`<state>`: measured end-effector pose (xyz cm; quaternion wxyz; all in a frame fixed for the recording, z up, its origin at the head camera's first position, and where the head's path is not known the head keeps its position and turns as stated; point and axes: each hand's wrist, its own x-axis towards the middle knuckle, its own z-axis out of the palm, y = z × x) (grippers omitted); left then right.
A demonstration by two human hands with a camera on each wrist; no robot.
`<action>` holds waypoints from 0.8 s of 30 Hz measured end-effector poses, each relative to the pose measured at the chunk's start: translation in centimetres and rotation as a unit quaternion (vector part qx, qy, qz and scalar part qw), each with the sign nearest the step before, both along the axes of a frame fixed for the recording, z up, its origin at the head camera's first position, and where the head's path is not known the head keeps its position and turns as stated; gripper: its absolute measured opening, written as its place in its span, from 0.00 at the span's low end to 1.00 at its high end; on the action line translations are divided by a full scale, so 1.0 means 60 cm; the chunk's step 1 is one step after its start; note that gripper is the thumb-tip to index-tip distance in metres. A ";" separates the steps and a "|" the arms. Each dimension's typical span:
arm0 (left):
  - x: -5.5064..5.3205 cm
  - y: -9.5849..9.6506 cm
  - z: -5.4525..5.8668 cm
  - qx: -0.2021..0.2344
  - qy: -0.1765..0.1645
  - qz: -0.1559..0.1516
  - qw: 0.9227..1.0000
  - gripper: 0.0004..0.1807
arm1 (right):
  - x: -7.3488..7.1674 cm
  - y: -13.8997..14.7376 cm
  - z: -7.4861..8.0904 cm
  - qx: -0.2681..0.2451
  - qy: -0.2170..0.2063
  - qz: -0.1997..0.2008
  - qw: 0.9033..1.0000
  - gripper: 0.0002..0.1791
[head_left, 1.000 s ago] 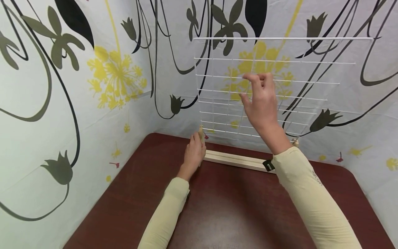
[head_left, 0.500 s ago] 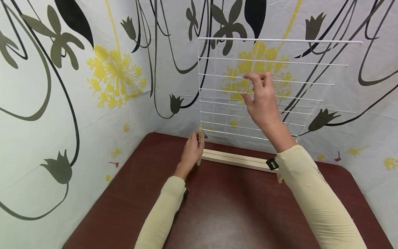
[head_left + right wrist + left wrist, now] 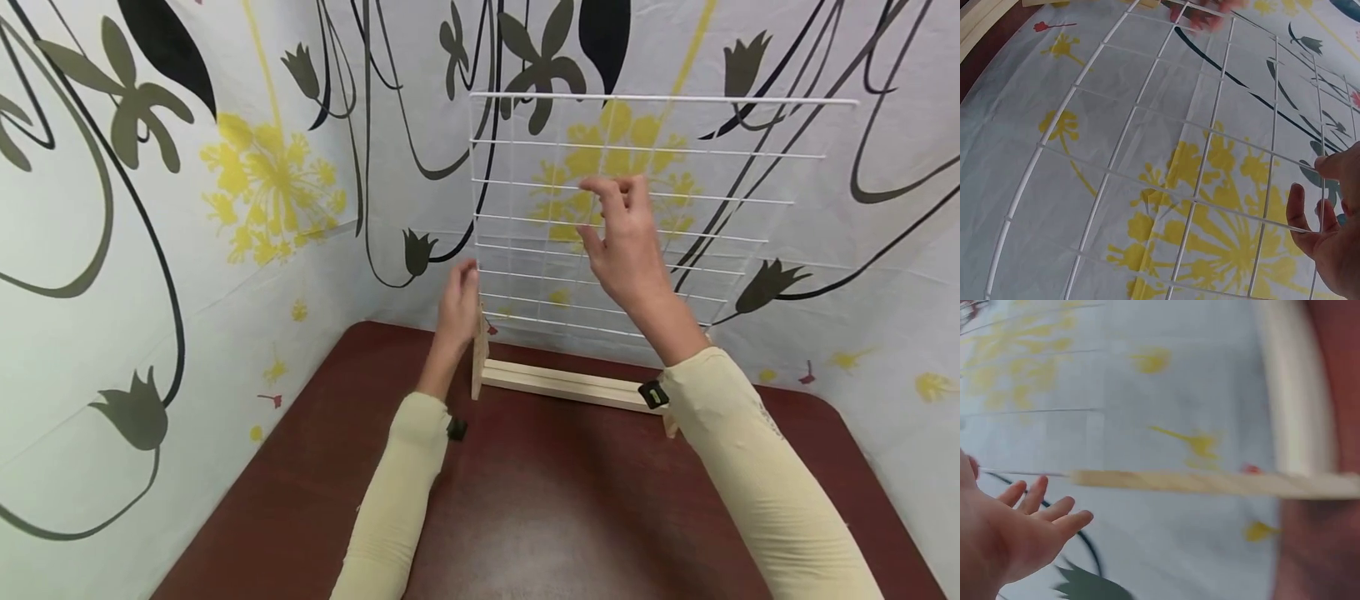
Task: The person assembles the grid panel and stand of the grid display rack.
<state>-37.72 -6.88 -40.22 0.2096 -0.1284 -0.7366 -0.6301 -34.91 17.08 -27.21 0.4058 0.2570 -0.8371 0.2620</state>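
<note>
A white wire grid panel (image 3: 660,99) stands tilted at the back of the table, above a pale wooden frame with a long crossbar (image 3: 570,385) and a left upright (image 3: 478,362). My right hand (image 3: 628,242) holds the grid near its middle; the right wrist view shows fingers and thumb of that hand (image 3: 1338,247) about its wires. At the grid's lower left side is my left hand (image 3: 455,312), just above the top of the upright. In the left wrist view the fingers of this hand (image 3: 1029,534) are loosely extended, apart from the upright (image 3: 1204,483).
A dark red-brown table (image 3: 540,508) carries the frame. A floral-patterned cloth wall (image 3: 247,333) rises close behind the grid and along the left side. My right forearm (image 3: 757,467) hides most of the frame's right end, where a wooden foot (image 3: 670,425) shows.
My left hand has left the wooden upright and risen to the grid's left edge. The grid's right side has shifted slightly left and its top dipped a little. My right hand keeps its hold.
</note>
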 end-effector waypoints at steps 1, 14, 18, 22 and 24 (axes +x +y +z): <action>-0.003 0.002 0.019 0.014 0.017 0.005 1.000 0.23 | 0.000 -0.001 0.001 0.002 -0.001 0.004 1.000 0.29; -0.007 0.031 0.157 0.131 0.065 -0.003 0.989 0.25 | 0.005 0.002 0.004 0.015 -0.012 0.021 1.000 0.30; -0.008 0.037 0.161 0.157 0.046 -0.016 0.986 0.25 | 0.007 0.005 0.003 0.022 -0.015 0.014 1.000 0.31; -0.009 0.039 0.161 0.194 0.032 -0.036 0.980 0.25 | 0.010 0.007 0.002 0.028 -0.015 0.009 0.999 0.31; -0.009 0.040 0.162 0.210 0.024 -0.047 0.976 0.24 | 0.014 0.009 0.003 0.032 -0.019 0.007 0.999 0.31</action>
